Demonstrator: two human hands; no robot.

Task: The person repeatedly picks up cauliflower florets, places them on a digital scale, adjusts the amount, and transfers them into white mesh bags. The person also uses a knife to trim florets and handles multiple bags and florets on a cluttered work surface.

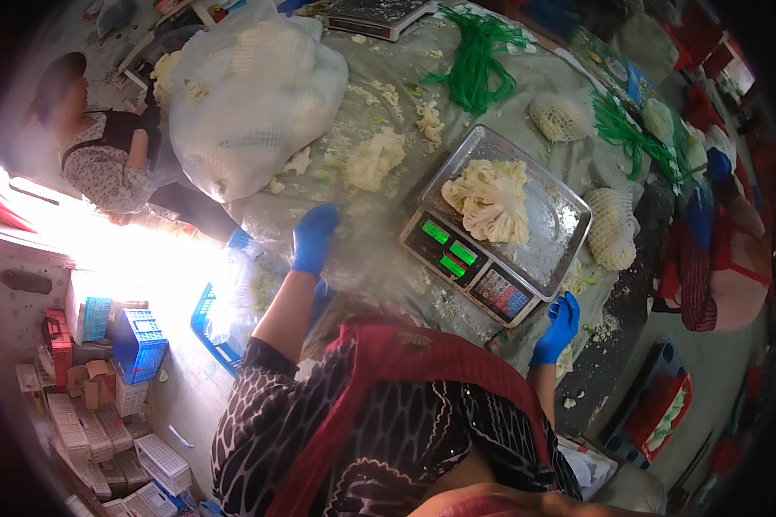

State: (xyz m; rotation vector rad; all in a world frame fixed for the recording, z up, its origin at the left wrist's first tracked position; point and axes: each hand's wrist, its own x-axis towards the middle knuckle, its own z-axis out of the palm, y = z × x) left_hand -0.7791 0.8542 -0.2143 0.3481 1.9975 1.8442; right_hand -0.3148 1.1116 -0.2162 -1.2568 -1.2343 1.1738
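Observation:
Cauliflower florets (pixel 489 200) rest in the metal pan (pixel 551 236) of a digital weighing scale (pixel 469 265) with lit green displays. My left hand (pixel 315 239), in a blue glove, is over the plastic-covered table left of the scale; whether its fingers are closed on anything cannot be told. My right hand (pixel 558 328), also blue-gloved, is beside the scale's lower right corner, near loose cauliflower bits (pixel 577 279); its fingers are bent and it seems to hold nothing. Cauliflower in white netting (pixel 611 228) lies right of the pan. Another loose cauliflower piece (pixel 375 158) lies left of the scale.
A large translucent bag of netted cauliflower (pixel 258 103) fills the table's far left. Green mesh strips (pixel 475 61) and another netted cauliflower (pixel 561 116) lie beyond the scale. A second scale (pixel 381 16) stands at the far edge. Co-workers are at left and right; crates (pixel 139 349) stand on the floor.

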